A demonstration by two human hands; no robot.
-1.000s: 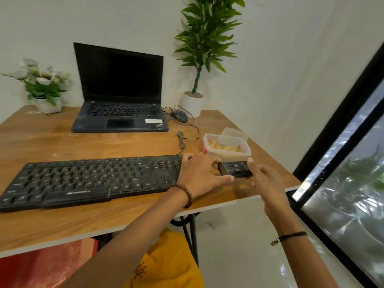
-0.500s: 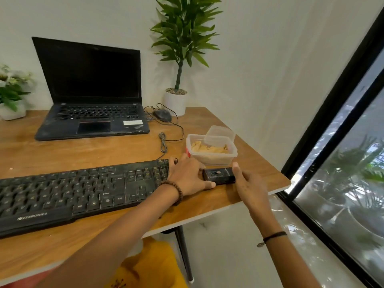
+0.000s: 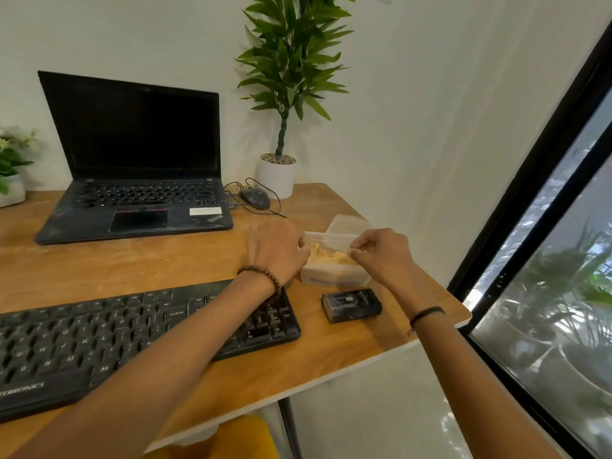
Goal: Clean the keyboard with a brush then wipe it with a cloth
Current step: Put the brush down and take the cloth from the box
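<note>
Pinching the plastic container's (image 3: 334,278) right rim with my right hand (image 3: 381,256), I curl my left hand (image 3: 278,253) round its left end. Yellow cloth (image 3: 326,260) lies inside. On the wooden desk (image 3: 165,263) the keyboard (image 3: 99,346) sits at 8 o'clock from it, a small black box (image 3: 351,304) at 5, the laptop (image 3: 139,160) at 10. A dark-framed window (image 3: 546,260) stands at 3.

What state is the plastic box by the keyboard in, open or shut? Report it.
Open: the plastic box has its lid tilted up off the rim, with tan contents showing inside.
</note>
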